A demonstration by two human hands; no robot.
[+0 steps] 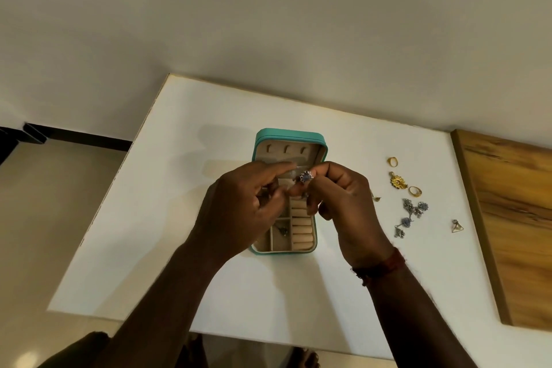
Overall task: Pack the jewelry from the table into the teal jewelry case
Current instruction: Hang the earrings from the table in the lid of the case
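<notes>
Over the white worktop (pixel 185 134), my two hands meet above the open teal jewelry case (pixel 289 137), which lies at the centre with its lid hinged back toward 12 o'clock. My right hand (pixel 343 203) pinches a silver piece set with a blue stone (pixel 306 176) between thumb and forefinger. My left hand (pixel 245 206) is curled close against it from 9 o'clock, though motion blur hides whether those fingers actually grip anything.

Inside the case, the beige ring rolls (pixel 302 231) fill the 3 o'clock side of the tray, and one small dark trinket (pixel 282 231) sits in a compartment beside them.

At 3 o'clock from the case, well apart from it, the loose jewelry waits on the worktop:
- a gold ring (pixel 393 161)
- a gold pendant (pixel 398 181)
- a second gold ring (pixel 415 190)
- a cluster of silver-and-blue pieces (pixel 413 210)
- a triangular charm (pixel 456 226)

A wooden board (pixel 513 218) lies farther out at 3 o'clock, and a red thread band (pixel 385 263) circles my right wrist.
</notes>
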